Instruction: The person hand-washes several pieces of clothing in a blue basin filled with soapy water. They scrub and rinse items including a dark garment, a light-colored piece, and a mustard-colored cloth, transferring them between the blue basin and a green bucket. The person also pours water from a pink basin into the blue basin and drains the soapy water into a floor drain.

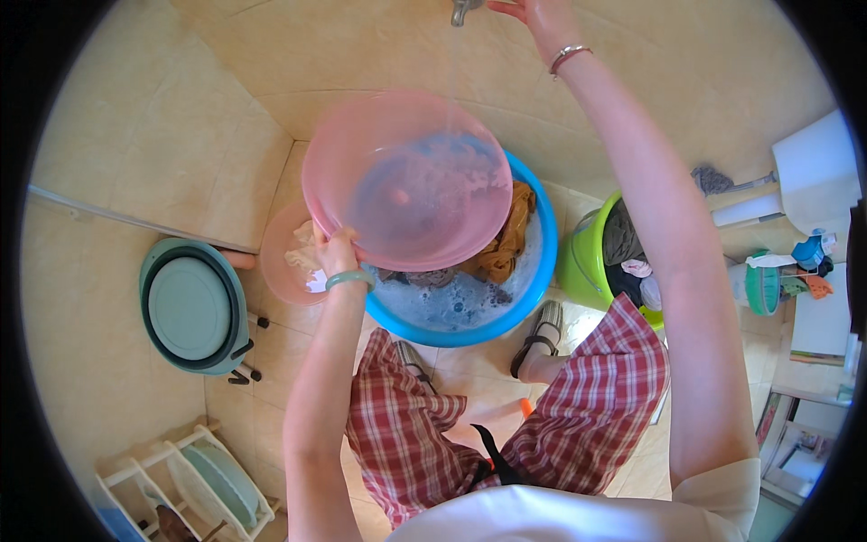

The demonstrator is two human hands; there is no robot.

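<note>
My left hand (pixel 337 251) is closed on the near rim of a translucent pink basin (pixel 330 167), which tilts above a larger blue basin (pixel 547 262). A thin stream of water drops from the metal tap (pixel 462 9) into the pink basin, where some foamy water lies. At the top edge my right hand (pixel 540 25) reaches up beside the tap; one finger stretches toward it and the rest is partly cut off. In the blue basin, a brown cloth (pixel 513 239) and a grey cloth (pixel 424 276) lie in sudsy water, partly hidden by the pink basin.
A smaller pink basin (pixel 282 262) with light cloth stands at left, near a green folding basin (pixel 190 307) against the wall. To the right is a lime-green bucket (pixel 582 262) of clothes. A white rack (pixel 185 479) sits lower left. My feet flank the blue basin's near side.
</note>
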